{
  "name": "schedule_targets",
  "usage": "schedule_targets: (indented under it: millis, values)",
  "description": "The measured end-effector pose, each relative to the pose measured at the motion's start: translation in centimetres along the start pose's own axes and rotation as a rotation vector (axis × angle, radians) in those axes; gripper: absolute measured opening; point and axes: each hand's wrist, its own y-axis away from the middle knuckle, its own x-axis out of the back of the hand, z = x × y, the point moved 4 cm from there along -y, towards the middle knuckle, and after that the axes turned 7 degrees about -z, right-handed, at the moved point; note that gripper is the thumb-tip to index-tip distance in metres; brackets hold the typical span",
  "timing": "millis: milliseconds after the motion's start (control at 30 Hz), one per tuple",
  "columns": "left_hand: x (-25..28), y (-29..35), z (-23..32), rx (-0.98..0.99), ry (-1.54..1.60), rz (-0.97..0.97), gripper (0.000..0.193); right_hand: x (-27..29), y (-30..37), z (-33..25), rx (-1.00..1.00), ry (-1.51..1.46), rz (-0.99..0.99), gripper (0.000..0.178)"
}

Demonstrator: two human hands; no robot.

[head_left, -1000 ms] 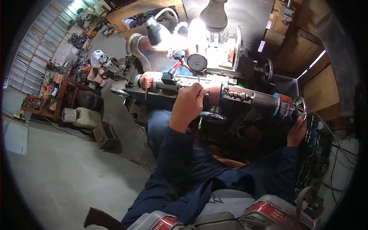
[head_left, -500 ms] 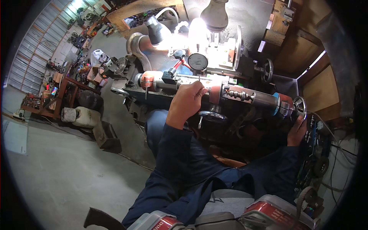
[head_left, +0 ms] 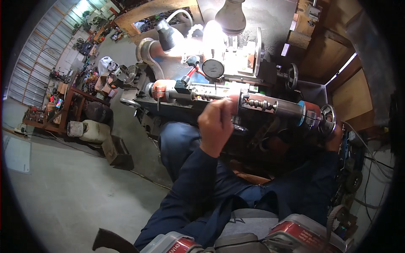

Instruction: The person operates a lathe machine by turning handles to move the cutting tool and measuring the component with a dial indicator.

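Note:
A slender lobed metal shaft (head_left: 261, 103) runs left to right along the machine, passing through an orange-red bracket (head_left: 237, 101). My left hand (head_left: 216, 126) is in front of the shaft, beside this bracket. Its thumb and fingers are closed in a pinch; whatever is between them is hidden. Above the shaft hangs a round dial gauge (head_left: 213, 68), carried on a red and black arm (head_left: 190, 75), its thin stem pointing down. At the machine's right end my right hand (head_left: 334, 138) is closed around the lower right rim of a metal handwheel (head_left: 328, 119), its fingers partly hidden in shade.
Two work lamps (head_left: 231, 17) glare over the machine's back. A second handwheel (head_left: 292, 76) stands behind, and a small one (head_left: 239, 128) below the bracket. Tools lie along the right side (head_left: 344, 156). A tank (head_left: 95, 129) and a cluttered rack (head_left: 76, 107) stand left.
My left hand has moved right and down, uncovering the shaft's left stretch and hiding part of the small handwheel. My right hand has shifted up along the end handwheel's rim.

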Motion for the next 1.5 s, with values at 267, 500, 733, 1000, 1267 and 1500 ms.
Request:
schedule_targets:
  millis: [267,500,733,1000,1267,1500]
  values:
    - [-8.8,6.5,4.0,-0.276,0.265,-0.844,0.008,0.5,2.2,2.4,-0.290,-0.271,-0.223,0.029]
    - [-10.3,8.5,5.6,-0.314,0.246,-1.116,0.011,5.0,2.4,0.0,-0.145,-0.189,-0.169,0.020]
    - [-10.7,8.4,4.5,-0.186,0.238,-1.144,0.017,2.9,-3.1,2.6,-0.161,-0.288,0.025,0.028]
    - [-11.0,8.5,4.6,-0.207,0.231,-1.194,0.013,-1.5,-4.7,10.0,-0.296,-0.782,-0.126,0.027]
    - [-10.6,8.4,4.3,-0.177,0.192,-1.207,0.013,-2.8,0.6,9.0,-0.459,-0.746,-0.335,0.022]
    - [-10.9,8.9,4.0,-0.181,0.174,-1.235,0.013,2.1,3.6,1.7,-0.314,-0.423,-0.336,0.030]
